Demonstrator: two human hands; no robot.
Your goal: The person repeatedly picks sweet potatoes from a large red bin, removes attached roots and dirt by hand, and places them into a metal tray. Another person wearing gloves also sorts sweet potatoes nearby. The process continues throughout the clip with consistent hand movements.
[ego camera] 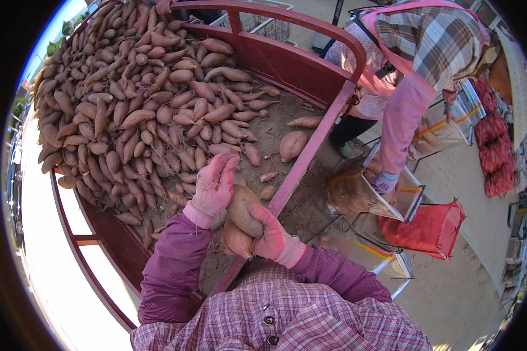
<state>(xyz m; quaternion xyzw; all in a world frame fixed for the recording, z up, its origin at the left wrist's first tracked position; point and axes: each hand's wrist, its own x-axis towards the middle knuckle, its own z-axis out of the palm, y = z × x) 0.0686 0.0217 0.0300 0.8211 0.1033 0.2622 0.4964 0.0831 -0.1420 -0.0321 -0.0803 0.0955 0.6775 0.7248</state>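
Observation:
My right hand [276, 239], in a dusty pink glove, holds two sweet potatoes near my chest. The upper one is a large brownish sweet potato [244, 210]; a redder sweet potato [237, 239] is pressed beneath it. Gloved fingertips show at the lower one's far side. My left hand [213, 186], also gloved, is raised at the left of the upper sweet potato, fingers pointing up and close together. Whether its palm grips that sweet potato is hidden. Beyond both hands, a big heap of sweet potatoes [136, 101] fills much of a red metal cart bed [268, 127].
The cart's pink-red rail [307, 149] runs diagonally beside my right hand. Across it, a co-worker [421, 57] bends with one hand inside a framed clear bag [355, 193]. Another framed bag [377, 259], a red mesh bag [426, 230] and filled red bags [494, 145] are at the right.

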